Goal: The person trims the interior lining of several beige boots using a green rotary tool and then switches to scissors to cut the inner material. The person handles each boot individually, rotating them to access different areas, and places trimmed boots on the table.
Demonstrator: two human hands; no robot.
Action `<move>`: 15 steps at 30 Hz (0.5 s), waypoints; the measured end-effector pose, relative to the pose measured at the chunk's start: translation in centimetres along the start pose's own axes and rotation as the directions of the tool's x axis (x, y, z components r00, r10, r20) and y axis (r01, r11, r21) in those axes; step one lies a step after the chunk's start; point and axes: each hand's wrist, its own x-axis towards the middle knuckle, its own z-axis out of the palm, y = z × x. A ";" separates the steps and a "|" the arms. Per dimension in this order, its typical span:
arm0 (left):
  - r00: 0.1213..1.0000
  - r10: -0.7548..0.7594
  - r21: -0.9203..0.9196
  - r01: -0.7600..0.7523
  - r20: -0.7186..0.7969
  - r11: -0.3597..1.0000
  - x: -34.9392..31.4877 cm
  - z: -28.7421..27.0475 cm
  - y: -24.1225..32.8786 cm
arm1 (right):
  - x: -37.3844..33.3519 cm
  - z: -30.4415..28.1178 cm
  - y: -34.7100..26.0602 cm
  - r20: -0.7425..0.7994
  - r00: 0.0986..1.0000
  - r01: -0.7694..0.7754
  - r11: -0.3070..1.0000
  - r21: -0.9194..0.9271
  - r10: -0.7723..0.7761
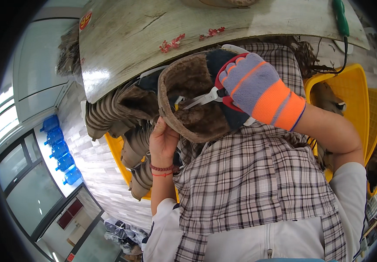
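Observation:
A boot upper [183, 126] with brown fleece lining lies over my lap, its wide opening turned up toward me. My right hand [260, 89], in a grey and orange knit glove, is closed around the red handles of a pair of scissors [205, 98]. The scissors' blades point left into the boot upper's opening, over the fleece. My bare left hand [163, 139], with beaded and red string bracelets at the wrist, pinches the near left rim of the boot upper. Whether the blade tips touch the lining is hard to tell.
A worn table [127, 56] stretches across the front, with a green-handled corded tool [341, 19] at its right. Nested boot uppers [103, 111] are stacked to my left. Yellow crates [363, 98] stand at right. Blue water jugs [59, 149] line the far left wall.

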 end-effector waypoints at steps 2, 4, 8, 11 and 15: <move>1.000 -0.008 0.011 0.008 0.005 1.000 0.1 0.4 0.1 | 0.1 -0.2 0.0 0.020 1.000 0.006 1.000 -0.005 -0.006; 1.000 0.001 0.022 -0.001 -0.003 1.000 -0.1 0.7 0.0 | 0.4 0.1 0.0 0.033 0.999 0.015 1.000 0.003 -0.015; 1.000 -0.004 0.004 0.004 0.025 1.000 -0.1 0.6 0.1 | 0.7 0.0 -0.1 0.078 0.997 0.019 1.000 -0.023 -0.017; 1.000 -0.002 0.027 0.001 0.015 1.000 0.0 0.6 0.1 | 0.6 0.3 -0.2 0.097 0.995 0.047 0.996 -0.079 -0.039; 0.999 0.012 0.078 -0.009 -0.037 0.997 -0.2 1.0 0.0 | 0.6 0.5 -0.1 0.103 0.994 0.051 0.998 -0.039 -0.047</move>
